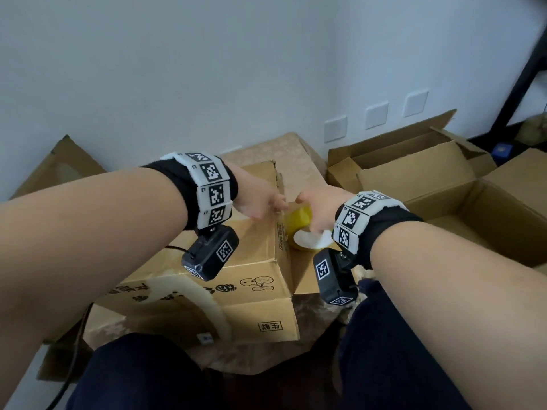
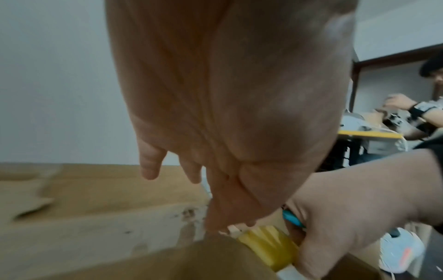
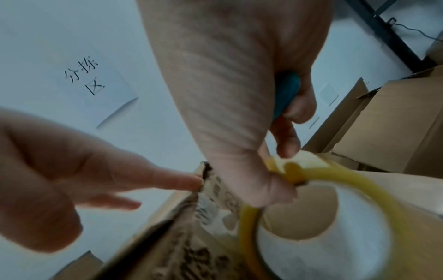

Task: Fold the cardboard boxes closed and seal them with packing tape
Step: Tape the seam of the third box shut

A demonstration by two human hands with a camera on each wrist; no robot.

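A closed printed cardboard box [image 1: 236, 276] sits in front of me. My left hand [image 1: 276, 206] reaches over its top right edge, and its straight index finger [image 3: 167, 180] presses on the box's corner [image 3: 203, 170]. Just right of that edge my right hand [image 1: 309, 210] grips a roll of yellow packing tape [image 1: 299, 223], thumb on its rim [image 3: 292, 170]. The roll's white core [image 3: 323, 246] faces the right wrist camera. The same hand also clasps a blue tool [image 3: 286, 94] in its curled fingers. The roll [image 2: 271, 246] lies against the box's side.
Open cardboard boxes [image 1: 429, 179] stand at the right, and flattened cardboard [image 1: 59, 167] leans at the left by the wall. A black frame [image 1: 518, 84] rises at the far right. Another person [image 2: 419, 113] works at a table behind. My knees are under the box.
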